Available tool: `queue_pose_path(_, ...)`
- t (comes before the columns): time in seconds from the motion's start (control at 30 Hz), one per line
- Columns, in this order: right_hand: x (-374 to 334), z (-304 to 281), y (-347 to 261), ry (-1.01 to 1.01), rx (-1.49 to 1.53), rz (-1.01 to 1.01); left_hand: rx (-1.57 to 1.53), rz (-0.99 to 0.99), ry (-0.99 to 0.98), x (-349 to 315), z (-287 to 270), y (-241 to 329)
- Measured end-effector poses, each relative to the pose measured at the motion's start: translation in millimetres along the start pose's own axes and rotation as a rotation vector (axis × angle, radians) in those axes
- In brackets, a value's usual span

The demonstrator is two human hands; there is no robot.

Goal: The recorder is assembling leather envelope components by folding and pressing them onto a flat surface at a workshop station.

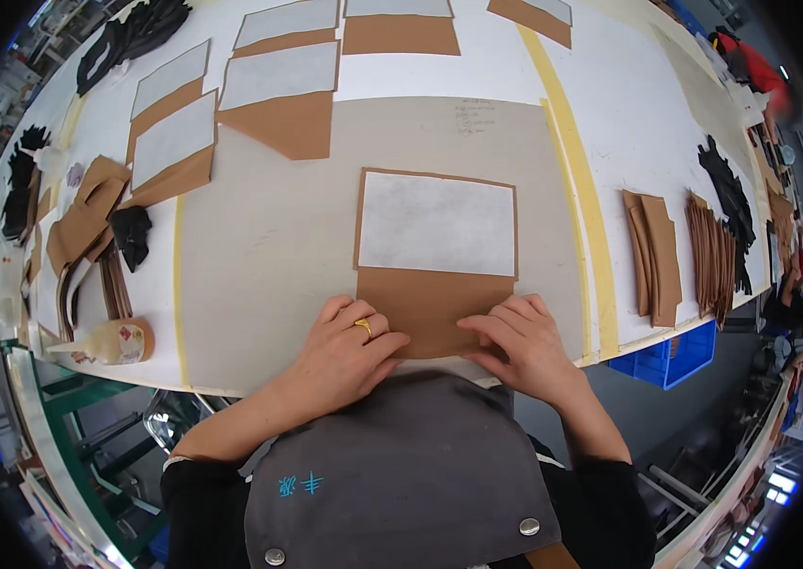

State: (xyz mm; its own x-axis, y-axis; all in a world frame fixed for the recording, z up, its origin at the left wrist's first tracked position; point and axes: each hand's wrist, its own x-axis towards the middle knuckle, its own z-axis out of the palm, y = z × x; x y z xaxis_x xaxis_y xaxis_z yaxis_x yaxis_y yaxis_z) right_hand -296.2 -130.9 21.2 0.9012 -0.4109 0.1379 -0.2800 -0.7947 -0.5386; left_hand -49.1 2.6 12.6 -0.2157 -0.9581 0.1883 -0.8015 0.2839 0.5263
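A brown panel [434, 299], leather-like, lies in front of me on a grey mat, with a white backing sheet [437, 223] covering its far part. My left hand [352, 343], with a gold ring on one finger, has its fingers curled at the panel's near left edge, thumb and forefinger brought together. At the near right edge my right hand [523, 343] grips with bent fingers above and the thumb lower down. The near edge of the panel reaches the table's front, close to my grey apron [401, 465].
Several similar panels [278, 104] are spread across the far left and back. A glue bottle [117, 341] lies at the left, near brown strips [88, 218] and a black scrap [132, 235]. Stacked brown pieces [653, 256] and black strips [729, 204] sit right; a blue crate [667, 360] hangs below.
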Motion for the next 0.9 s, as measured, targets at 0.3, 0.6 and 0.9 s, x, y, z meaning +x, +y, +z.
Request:
queue_pose_path(0.3,-23,2,-15,0.153,0.332,0.193,-0.515,-0.290,0.054,-38,-14,1)
queue_pose_path(0.6,-12,14,4,0.315,0.622,0.443,-0.590,-0.318,0.190,-16,-10,-8)
queue_pose_path(0.9,23,13,24,0.459,0.183,0.338,-0.458,-0.464,0.395,19,2,-30)
